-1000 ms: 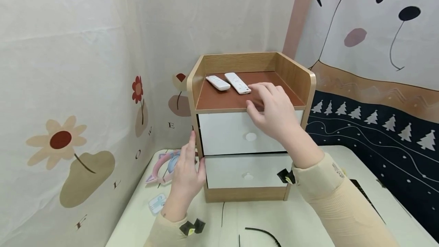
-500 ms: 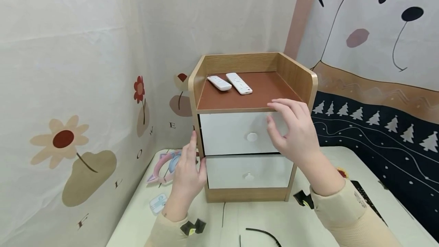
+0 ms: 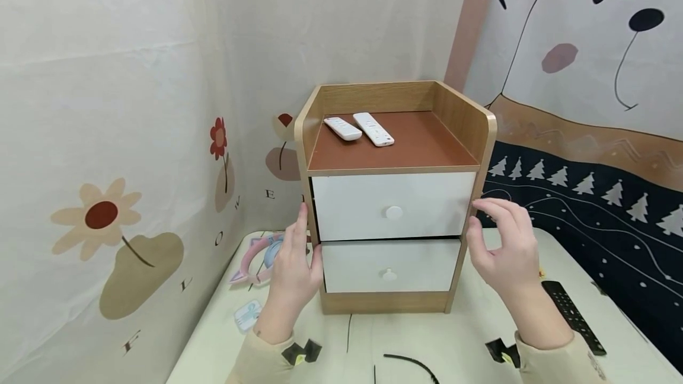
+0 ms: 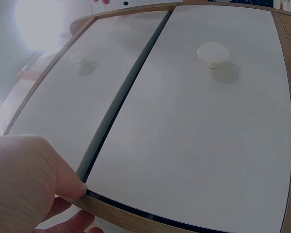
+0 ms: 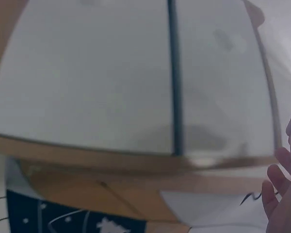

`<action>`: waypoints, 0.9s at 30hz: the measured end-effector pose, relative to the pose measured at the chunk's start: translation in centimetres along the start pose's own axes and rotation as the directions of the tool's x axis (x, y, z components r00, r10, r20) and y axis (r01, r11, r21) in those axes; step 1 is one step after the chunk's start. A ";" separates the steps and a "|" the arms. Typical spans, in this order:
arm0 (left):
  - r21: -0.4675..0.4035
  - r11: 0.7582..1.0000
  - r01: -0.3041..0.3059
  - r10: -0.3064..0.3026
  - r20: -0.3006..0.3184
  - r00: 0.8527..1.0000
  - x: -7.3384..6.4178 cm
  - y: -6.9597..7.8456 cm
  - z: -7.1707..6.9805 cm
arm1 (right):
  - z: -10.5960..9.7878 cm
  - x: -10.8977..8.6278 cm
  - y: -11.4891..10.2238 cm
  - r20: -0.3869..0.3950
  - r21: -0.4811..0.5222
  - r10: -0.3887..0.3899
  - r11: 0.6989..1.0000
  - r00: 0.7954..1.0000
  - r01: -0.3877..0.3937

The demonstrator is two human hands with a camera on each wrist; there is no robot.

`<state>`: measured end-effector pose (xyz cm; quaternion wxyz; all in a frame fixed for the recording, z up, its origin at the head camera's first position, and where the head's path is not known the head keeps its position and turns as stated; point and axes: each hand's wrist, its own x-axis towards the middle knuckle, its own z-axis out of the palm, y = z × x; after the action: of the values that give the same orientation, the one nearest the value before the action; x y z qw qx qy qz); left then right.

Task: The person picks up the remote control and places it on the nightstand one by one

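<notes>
A small wooden cabinet (image 3: 384, 303) with a brown top shelf stands on the table. Its upper white drawer (image 3: 347, 206) and lower white drawer (image 3: 352, 265) each have a round knob, and both look closed. My left hand (image 3: 292, 277) rests against the cabinet's left side, fingers upright along it, with the thumb (image 4: 70, 184) touching the front edge near the line between the drawers. At the right side, my right hand (image 3: 507, 253) is held with fingers loosely bent and nothing in it; whether its fingertips touch the side panel I cannot tell.
Two white remote controls (image 3: 373, 129) lie on the top shelf. A pink headband-like item (image 3: 251, 262) and a small clear case (image 3: 248, 315) are at the left. A black remote (image 3: 573, 316) lies at the right. A thin black strip (image 3: 411, 361) curves in front.
My right hand has moved from above the shelf's front, near the white remotes, down and right to the cabinet's right side. The left hand has kept its place.
</notes>
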<state>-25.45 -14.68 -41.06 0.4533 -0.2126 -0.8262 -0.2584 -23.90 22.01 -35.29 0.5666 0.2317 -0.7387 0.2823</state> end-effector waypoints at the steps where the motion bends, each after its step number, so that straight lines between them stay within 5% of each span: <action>1: 0.001 1.000 -0.001 0.001 -0.001 1.000 0.0 0.0 0.0 | -0.2 -0.6 0.4 -0.003 -0.009 0.015 1.000 1.000 -0.015; 8: 0.006 1.000 0.000 0.000 -0.002 1.000 0.0 0.0 0.0 | -1.1 -5.6 3.2 0.022 -0.092 0.136 0.987 0.990 -0.134; 14: 0.008 1.000 0.009 -0.009 0.000 1.000 -0.1 0.1 0.0 | -1.7 -9.2 4.5 0.075 -0.177 0.263 0.953 0.962 -0.246; 20: 0.002 1.000 0.006 -0.006 0.002 1.000 -0.2 0.1 0.1 | -2.3 -11.9 5.3 0.127 -0.263 0.422 0.887 0.897 -0.380; 27: 0.003 1.000 -0.006 0.006 -0.014 1.000 -0.1 0.0 0.1 | -2.7 -14.5 6.3 0.183 -0.372 0.590 0.782 0.786 -0.500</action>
<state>-25.43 -14.61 -41.14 0.4601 -0.2125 -0.8227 -0.2573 -22.55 28.85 -49.74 0.3730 -0.0457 -0.8829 0.2814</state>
